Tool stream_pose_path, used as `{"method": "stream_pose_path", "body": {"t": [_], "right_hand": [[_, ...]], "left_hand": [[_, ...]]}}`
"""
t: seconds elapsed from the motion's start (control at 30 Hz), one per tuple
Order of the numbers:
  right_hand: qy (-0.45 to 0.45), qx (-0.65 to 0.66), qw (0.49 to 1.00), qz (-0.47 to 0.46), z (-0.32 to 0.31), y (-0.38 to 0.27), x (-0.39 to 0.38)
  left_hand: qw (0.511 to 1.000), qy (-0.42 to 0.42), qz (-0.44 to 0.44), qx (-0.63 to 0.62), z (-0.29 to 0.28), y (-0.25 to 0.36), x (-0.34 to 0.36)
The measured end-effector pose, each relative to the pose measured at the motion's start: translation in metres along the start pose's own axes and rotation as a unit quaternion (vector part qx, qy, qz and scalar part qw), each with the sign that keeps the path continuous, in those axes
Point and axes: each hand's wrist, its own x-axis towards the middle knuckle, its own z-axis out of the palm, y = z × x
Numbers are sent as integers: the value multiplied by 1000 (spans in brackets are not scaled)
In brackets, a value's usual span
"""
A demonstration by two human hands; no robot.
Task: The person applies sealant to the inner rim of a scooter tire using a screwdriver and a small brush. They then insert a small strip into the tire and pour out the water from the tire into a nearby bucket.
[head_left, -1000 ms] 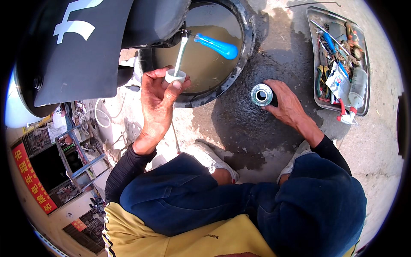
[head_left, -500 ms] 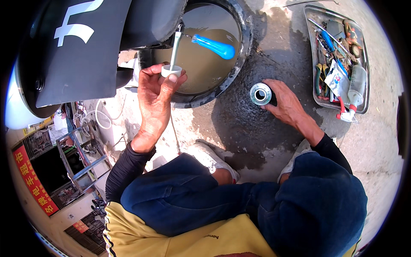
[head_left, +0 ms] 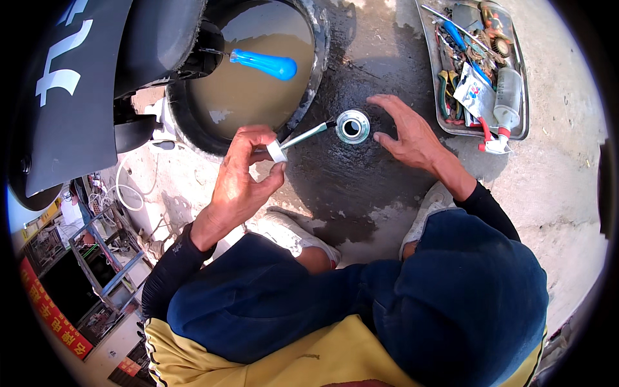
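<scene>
In my left hand [head_left: 264, 158], a small white cap [head_left: 277, 152] is pinched between thumb and fingers. A pale brush [head_left: 304, 135] extends from the cap, its dark tip close to an open, round metal can [head_left: 361, 132] on the wet ground. Just right of the can, my right hand [head_left: 400, 135] has its fingers apart and holds nothing. Above, a blue-handled tool [head_left: 261, 63] with a thin shaft projects from the black vehicle [head_left: 84, 90] over a round basin [head_left: 313, 90] of murky water.
A metal tray [head_left: 522, 103] of tools, gears and a clear spray bottle [head_left: 507, 103] lies at upper right. Hoses [head_left: 129, 200], a metal frame and a red banner [head_left: 51, 309] are at left. My knees and shoes are below my hands.
My left hand has brought the cap and brush down and right, from the vehicle toward the can. My right hand has let go of the can. The view has shifted slightly.
</scene>
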Motion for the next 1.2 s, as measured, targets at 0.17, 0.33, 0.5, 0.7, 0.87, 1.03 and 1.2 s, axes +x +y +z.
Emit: {"method": "stream_pose_path", "body": {"t": [0.17,0.33,0.5,0.7,0.87,1.03,1.2], "right_hand": [[81,50,995,20,-18,-3,2],[101,125,987,7,-21,-22,18],[55,266,962,-7,-24,-54,54],[-203,646,727,110,-4,-104,134],[-299,817,472,140,7,-117,162],[-184,609,765,100,-18,-143,163],[196,-328,855,-351,-2,-128,166]], "left_hand": [[980,-83,67,168,17,16,29],[946,-116,126,276,26,15,45],[923,-121,168,324,36,25,66],[987,54,-24,151,-41,12,30],[954,292,-63,5,-69,-2,53],[946,297,-70,-110,-80,-3,46],[956,288,-26,-55,-83,-13,64]]}}
